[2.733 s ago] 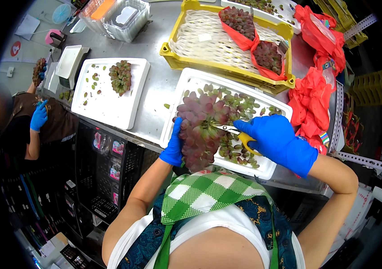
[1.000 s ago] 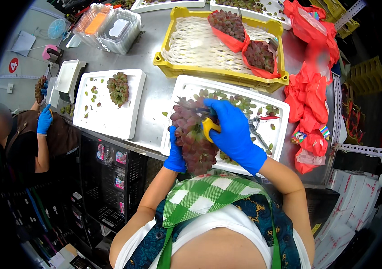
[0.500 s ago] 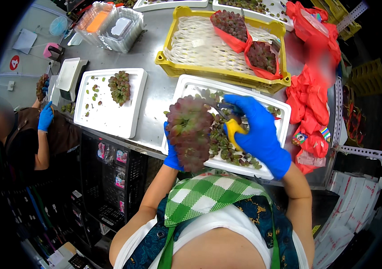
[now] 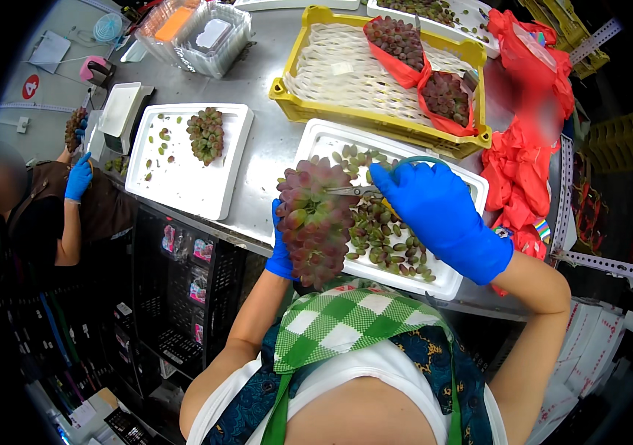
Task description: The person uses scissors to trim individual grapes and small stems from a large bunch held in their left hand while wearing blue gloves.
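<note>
I'm looking into a fruit-packing workroom | centre: long metal table, white trays strewn with loose grapes | top: yellow crate holding red-wrapped bunches | upper left: clear plastic boxes, what looks like a weighing scale | left: blue-gloved co-worker beside the table | lower right: stacked white cartons

grapes: purple-green | gloved right hand: blue | crate: yellow | apron: green-white check

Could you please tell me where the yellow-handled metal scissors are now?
In the head view, the yellow-handled metal scissors are slightly right of centre, in the blue-gloved right hand, pointing left toward the purple-green grape bunch.
</note>
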A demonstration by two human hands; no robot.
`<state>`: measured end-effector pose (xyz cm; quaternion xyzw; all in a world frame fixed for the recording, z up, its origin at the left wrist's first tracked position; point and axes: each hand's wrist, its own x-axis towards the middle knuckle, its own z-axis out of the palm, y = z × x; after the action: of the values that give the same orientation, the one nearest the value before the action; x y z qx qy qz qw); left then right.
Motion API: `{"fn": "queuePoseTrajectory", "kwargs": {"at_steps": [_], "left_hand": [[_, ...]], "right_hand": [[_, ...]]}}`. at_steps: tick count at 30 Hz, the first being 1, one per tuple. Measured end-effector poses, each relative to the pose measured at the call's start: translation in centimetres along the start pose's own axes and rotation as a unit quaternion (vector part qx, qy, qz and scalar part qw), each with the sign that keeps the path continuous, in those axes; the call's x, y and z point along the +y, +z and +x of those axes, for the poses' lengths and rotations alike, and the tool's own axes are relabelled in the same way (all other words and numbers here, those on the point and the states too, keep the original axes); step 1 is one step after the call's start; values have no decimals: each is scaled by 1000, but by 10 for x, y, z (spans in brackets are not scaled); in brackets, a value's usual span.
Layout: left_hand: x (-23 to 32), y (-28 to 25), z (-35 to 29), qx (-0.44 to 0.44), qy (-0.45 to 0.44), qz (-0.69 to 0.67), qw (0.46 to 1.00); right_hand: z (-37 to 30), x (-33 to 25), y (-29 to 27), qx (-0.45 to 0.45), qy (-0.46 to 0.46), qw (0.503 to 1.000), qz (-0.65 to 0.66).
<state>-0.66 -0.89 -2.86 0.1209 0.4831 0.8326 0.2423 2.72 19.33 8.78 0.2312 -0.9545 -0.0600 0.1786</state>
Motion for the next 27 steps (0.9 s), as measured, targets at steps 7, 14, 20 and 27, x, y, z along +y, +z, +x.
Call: {"fn": "queuePoseTrajectory", "kwargs": {"at_steps": [7,14,20,27], "left_hand": [[11,11,2,-37,-85,-317,944],[1,-3,2,-51,-97,-242,964],[2,1,4,-78,-77,-236,965],[6,6,2,-91,-66,-164,980]], "right_hand": [[0,-1,-4,-77,6,997,3],[-2,4,2,-80,-11,997,16],[-1,4,-2,-71,-23,997,-5],[2,5,2,-65,-26,998,8]]}}
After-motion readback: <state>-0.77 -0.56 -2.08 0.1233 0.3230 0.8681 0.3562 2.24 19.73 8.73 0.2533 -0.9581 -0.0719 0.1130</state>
